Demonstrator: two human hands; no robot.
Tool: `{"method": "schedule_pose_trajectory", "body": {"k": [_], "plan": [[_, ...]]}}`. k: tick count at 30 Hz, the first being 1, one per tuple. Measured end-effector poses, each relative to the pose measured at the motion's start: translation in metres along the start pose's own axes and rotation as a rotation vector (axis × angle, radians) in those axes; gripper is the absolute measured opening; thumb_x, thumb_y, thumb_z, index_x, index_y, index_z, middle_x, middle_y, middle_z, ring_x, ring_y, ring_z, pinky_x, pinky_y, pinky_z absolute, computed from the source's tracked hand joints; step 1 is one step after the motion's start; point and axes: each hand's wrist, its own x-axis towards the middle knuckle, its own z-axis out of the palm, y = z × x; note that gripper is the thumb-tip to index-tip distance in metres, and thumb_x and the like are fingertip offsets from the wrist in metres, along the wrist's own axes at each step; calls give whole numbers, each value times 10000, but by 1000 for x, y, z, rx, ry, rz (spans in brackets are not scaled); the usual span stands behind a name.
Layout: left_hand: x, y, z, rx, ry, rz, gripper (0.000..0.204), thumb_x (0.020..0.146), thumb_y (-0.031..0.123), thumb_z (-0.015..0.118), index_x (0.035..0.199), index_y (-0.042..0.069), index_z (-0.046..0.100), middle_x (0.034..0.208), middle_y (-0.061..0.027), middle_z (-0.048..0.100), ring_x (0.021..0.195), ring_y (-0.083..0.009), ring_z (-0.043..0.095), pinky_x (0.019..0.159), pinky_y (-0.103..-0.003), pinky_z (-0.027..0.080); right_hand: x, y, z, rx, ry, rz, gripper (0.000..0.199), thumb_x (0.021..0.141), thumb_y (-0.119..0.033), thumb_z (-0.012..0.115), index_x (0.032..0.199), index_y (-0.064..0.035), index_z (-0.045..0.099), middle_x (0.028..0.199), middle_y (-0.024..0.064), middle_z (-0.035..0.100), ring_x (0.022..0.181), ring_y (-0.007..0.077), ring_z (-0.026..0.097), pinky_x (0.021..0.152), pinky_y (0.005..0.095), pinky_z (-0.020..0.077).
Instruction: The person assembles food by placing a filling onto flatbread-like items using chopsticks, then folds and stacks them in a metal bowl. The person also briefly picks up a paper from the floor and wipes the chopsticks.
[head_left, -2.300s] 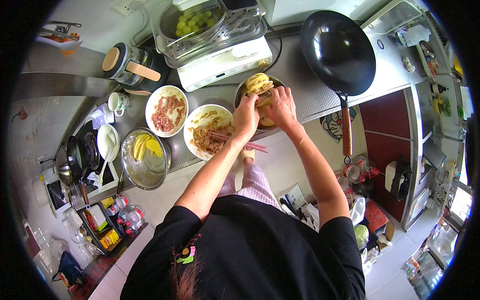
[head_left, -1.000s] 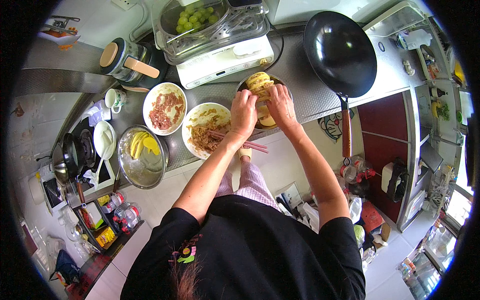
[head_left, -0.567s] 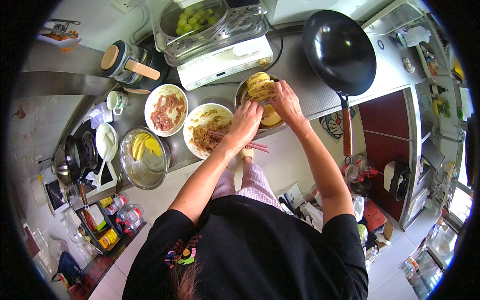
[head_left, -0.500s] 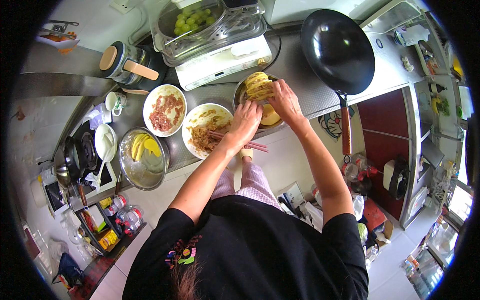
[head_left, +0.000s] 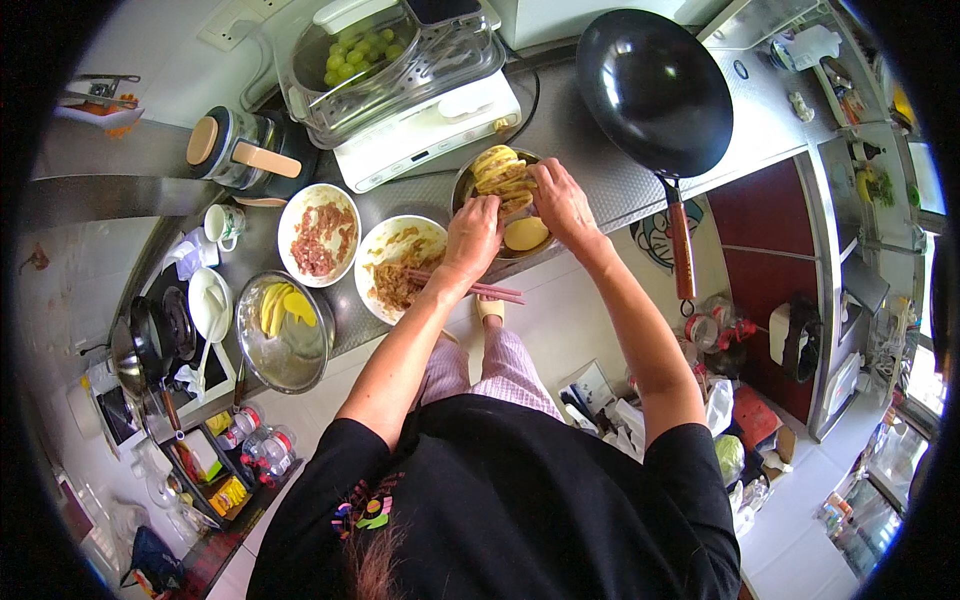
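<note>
Both hands work over a metal bowl on the counter. It holds a stack of yellow slices with brown filling between them and one plain yellow slice at the near side. My left hand is closed, fingertips pinched at the left end of a filled slice. My right hand has its fingers closed at that slice's right end; its fingertips are partly hidden. Under my left wrist sits a white bowl of brown minced filling, with reddish chopsticks lying across it.
Left of these stand a white bowl of pinkish minced meat and a metal bowl with yellow slices. A white appliance carrying a clear steamer with green grapes is behind. A black wok lies at right, its wooden handle jutting past the counter edge.
The view has shifted slightly, so the counter things sit a little further left. My hands have drawn a bit apart, and the filled slice between them shows more plainly.
</note>
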Motion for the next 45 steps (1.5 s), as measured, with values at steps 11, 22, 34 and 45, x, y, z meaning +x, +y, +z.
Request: {"method": "schedule_pose_trajectory", "body": {"k": [11,22,34,45], "plan": [[0,6,-6,38,31,-44,356,764,49,765,1074,37,592,1000,-144,661,956,-338,640,828,-444,508,-51,-34,-20,-53,74,-81,529,813,-212,737,1325,-196,604,1441,141,464,1349,346,413,1038,501,364],[1,7,-4,7,35,-50,361,769,53,762,1083,24,586,999,-160,662,961,-352,641,830,-446,516,-54,-31,-10,-155,22,-73,478,854,-314,728,1315,-259,614,1553,126,379,1470,333,282,1143,545,246],[1,6,-2,-4,68,-36,353,777,53,757,1087,17,591,999,-171,664,957,-361,642,822,-449,517,-45,-37,-13,-101,94,-66,406,856,-264,728,1252,-215,652,1518,138,415,1441,357,316,1122,546,268],[3,4,-13,87,30,7,372,781,101,775,1065,45,542,1009,-141,634,964,-332,629,817,-444,505,-56,-24,-27,-25,-39,-71,266,779,-75,728,1040,-95,684,1084,79,653,1040,257,606,923,402,419]]}}
